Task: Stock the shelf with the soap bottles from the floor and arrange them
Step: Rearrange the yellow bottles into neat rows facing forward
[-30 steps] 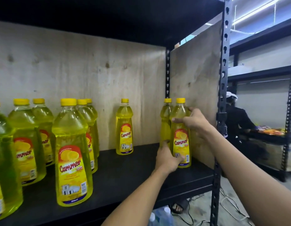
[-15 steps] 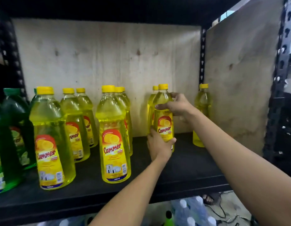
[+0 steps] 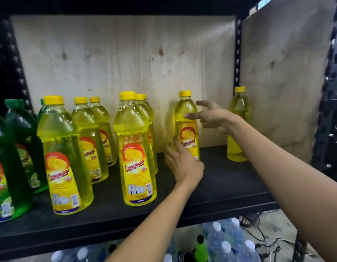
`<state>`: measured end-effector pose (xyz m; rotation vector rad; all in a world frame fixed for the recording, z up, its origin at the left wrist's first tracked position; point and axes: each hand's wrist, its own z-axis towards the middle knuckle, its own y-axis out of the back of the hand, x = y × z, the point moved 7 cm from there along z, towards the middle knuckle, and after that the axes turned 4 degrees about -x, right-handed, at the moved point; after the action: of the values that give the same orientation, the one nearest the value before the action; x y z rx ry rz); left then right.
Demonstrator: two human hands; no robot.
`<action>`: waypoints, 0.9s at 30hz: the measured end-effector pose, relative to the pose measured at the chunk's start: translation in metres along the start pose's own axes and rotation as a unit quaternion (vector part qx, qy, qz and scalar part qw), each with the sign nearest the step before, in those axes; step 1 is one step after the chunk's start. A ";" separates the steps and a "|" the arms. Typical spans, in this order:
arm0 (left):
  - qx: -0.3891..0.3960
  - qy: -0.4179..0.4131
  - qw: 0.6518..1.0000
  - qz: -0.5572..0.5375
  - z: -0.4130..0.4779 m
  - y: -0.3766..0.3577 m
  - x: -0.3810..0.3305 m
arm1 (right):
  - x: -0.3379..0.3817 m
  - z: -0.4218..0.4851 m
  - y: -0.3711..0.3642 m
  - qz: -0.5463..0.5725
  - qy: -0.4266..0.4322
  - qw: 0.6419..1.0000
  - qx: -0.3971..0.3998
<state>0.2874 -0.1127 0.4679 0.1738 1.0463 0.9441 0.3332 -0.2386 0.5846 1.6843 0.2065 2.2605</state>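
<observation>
A yellow soap bottle (image 3: 186, 127) with a yellow cap stands upright on the black shelf (image 3: 230, 182), right of the middle. My left hand (image 3: 182, 165) cups its base, fingers on its left side, thumb at the front. My right hand (image 3: 214, 117) hovers at the bottle's shoulder with fingers spread; only the index fingertip touches it. Several more yellow soap bottles (image 3: 135, 148) stand in rows to the left. One yellow bottle (image 3: 237, 125) stands alone in the back right corner, partly behind my right forearm.
Green soap bottles (image 3: 10, 167) fill the shelf's left end. Plywood panels (image 3: 126, 63) close the back and right side. Below the shelf, packed water bottles (image 3: 226, 242) and one green bottle (image 3: 200, 248) sit on the floor. A black upright post (image 3: 330, 91) frames the right edge.
The held bottle travelled left from the right corner toward the rows. My right hand has let go of its neck and spread its fingers. My left hand stays at the base.
</observation>
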 end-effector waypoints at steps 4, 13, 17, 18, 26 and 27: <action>-0.195 -0.255 0.946 0.040 -0.032 0.024 -0.064 | -0.003 -0.003 0.107 -0.001 0.071 0.958 -0.279; 0.231 -0.086 0.959 -0.138 -0.002 -0.094 -0.097 | -0.040 0.041 0.143 0.011 0.005 0.979 -0.201; 0.251 -0.059 0.956 -0.143 0.004 -0.117 -0.092 | -0.048 0.057 0.133 -0.140 0.017 0.960 -0.242; 0.253 -0.057 0.955 -0.144 0.003 -0.119 -0.090 | -0.048 0.056 0.131 -0.176 0.024 0.948 -0.263; 0.242 -0.026 0.955 -0.171 0.001 -0.075 -0.075 | -0.007 -0.009 0.131 -0.161 0.112 0.942 -0.272; 0.245 -0.023 0.950 -0.190 0.000 -0.064 -0.076 | 0.002 -0.022 0.132 -0.145 0.111 0.949 -0.258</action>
<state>0.3118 -0.2078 0.4837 0.3874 1.2043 0.3189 0.2905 -0.3600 0.6192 1.0581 -0.0821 2.0426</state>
